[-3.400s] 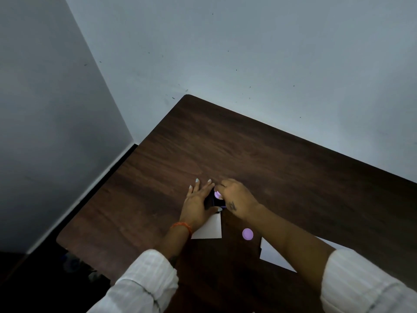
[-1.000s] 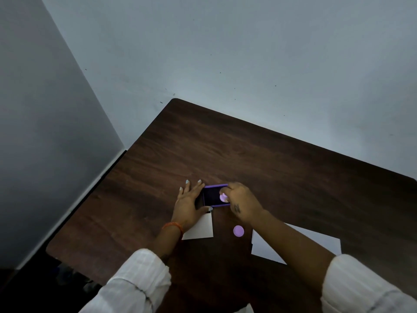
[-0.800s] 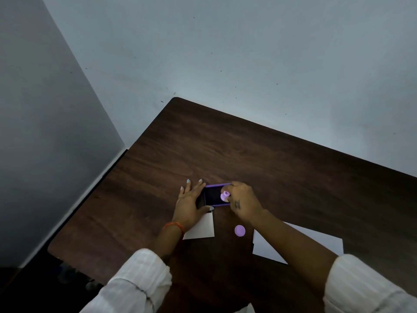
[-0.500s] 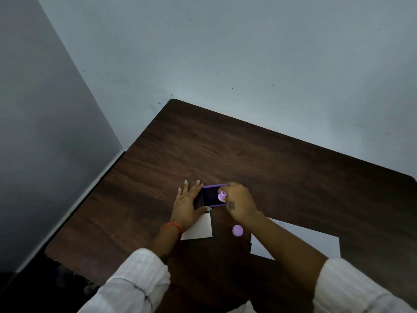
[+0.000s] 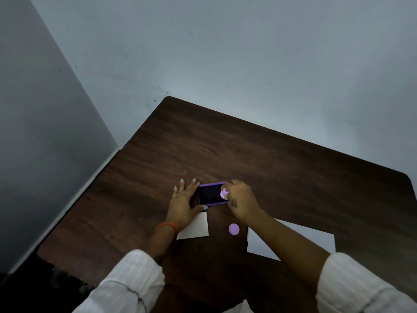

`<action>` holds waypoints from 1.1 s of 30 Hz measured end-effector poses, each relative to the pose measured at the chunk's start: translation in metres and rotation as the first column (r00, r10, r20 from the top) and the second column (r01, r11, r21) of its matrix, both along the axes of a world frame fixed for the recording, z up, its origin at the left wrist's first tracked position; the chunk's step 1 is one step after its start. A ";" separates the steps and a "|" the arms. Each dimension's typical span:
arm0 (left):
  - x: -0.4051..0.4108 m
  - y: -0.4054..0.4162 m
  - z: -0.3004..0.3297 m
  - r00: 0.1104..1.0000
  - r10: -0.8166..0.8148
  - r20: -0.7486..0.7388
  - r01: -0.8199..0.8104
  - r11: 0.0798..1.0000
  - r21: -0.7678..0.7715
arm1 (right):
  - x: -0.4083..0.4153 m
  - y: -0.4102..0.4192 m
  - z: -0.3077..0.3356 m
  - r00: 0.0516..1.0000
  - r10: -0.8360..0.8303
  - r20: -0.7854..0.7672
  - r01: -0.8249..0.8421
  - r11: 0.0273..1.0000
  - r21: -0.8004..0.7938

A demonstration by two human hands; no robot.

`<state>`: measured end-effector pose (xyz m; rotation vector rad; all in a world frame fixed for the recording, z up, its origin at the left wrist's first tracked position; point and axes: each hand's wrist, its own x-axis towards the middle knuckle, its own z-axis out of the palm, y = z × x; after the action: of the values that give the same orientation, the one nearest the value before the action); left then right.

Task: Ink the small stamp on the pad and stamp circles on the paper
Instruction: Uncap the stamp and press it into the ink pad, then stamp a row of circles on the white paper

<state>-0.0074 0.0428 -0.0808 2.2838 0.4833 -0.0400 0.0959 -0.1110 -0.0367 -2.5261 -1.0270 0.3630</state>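
Small stamp being pressed into the ink pad

The round lilac stamp (image 5: 224, 193) is pinched in the right hand (image 5: 242, 202) and set against the right end of the dark, purple-rimmed rectangular ink pad (image 5: 211, 194), which is steadied by the left hand (image 5: 184, 203), laid flat with fingers spread, empty. On the dark wood-grain surface (image 5: 282, 168), a smooth lilac disc (image 5: 234, 229) is seen between two plain white paper sheets (image 5: 197, 227) (image 5: 295, 239).
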 end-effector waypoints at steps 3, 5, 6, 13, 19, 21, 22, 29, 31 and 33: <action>0.000 0.000 -0.001 1.000 -0.001 -0.002 0.001 1.000 0.001 | 0.007 -0.006 0.000 0.983 0.183 0.010 -0.182 0.983 -0.034; 0.000 0.000 -0.002 1.000 -0.001 0.002 0.001 1.000 -0.008 | 0.017 -0.007 0.002 0.962 0.275 0.001 -0.274 0.958 -0.084; 0.000 0.000 -0.003 1.000 0.001 0.005 -0.001 1.000 -0.014 | 0.019 -0.006 0.003 0.958 0.285 0.004 -0.283 0.953 -0.109; 0.001 0.000 -0.005 1.000 0.005 -0.008 -0.005 1.000 0.008 | -0.002 -0.003 -0.001 0.998 0.055 0.033 -0.055 0.999 -0.002; 0.000 0.001 0.002 0.998 -0.032 -0.046 0.035 0.998 0.058 | 0.008 -0.005 0.015 0.882 -0.207 -0.424 0.309 0.933 0.186; 0.001 0.002 0.004 0.997 -0.047 -0.067 0.052 0.995 0.084 | 0.004 -0.011 0.019 0.660 -0.306 -0.686 0.608 0.755 0.248; 0.001 0.002 0.004 0.995 -0.053 -0.081 0.061 0.993 0.101 | 0.002 -0.016 0.021 0.517 -0.272 -0.812 0.715 0.659 0.234; -0.003 -0.004 0.005 0.997 -0.048 -0.064 0.054 0.994 0.095 | -0.028 -0.087 0.039 -0.009 0.226 -0.974 0.971 0.237 0.046; -0.003 -0.005 0.006 0.998 -0.013 -0.064 0.016 0.998 0.055 | -0.040 -0.104 0.045 -0.024 0.297 -0.954 0.981 0.190 0.034; -0.003 -0.010 0.011 0.998 0.048 -0.030 -0.046 0.998 0.052 | -0.049 -0.119 0.050 -0.016 0.336 -0.942 0.989 0.141 0.033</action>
<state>-0.0101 0.0324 -0.0700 2.3236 0.5601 -0.0409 0.0467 -0.2299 0.0132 -0.7397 0.4567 0.7125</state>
